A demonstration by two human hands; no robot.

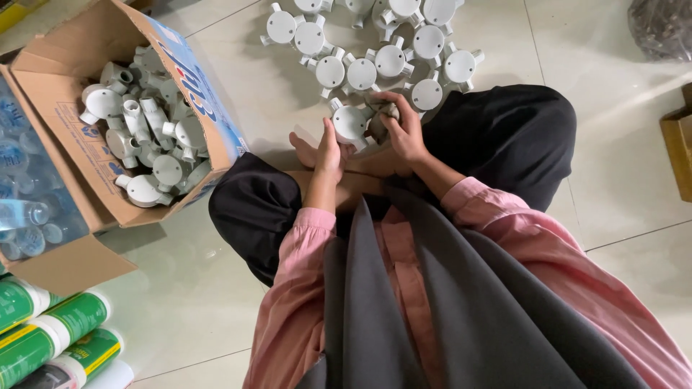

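Both hands are clamping one grey round conduit junction box (351, 122): left hand (329, 153) is cupping its side, right hand (402, 130) is gripping opposite, over the tiled floor (245, 94).

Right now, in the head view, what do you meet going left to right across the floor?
Green cans → clear plastic bottles → cardboard box of grey fittings → left hand → round grey fitting held between both hands → right hand → dark bag at the far right corner.
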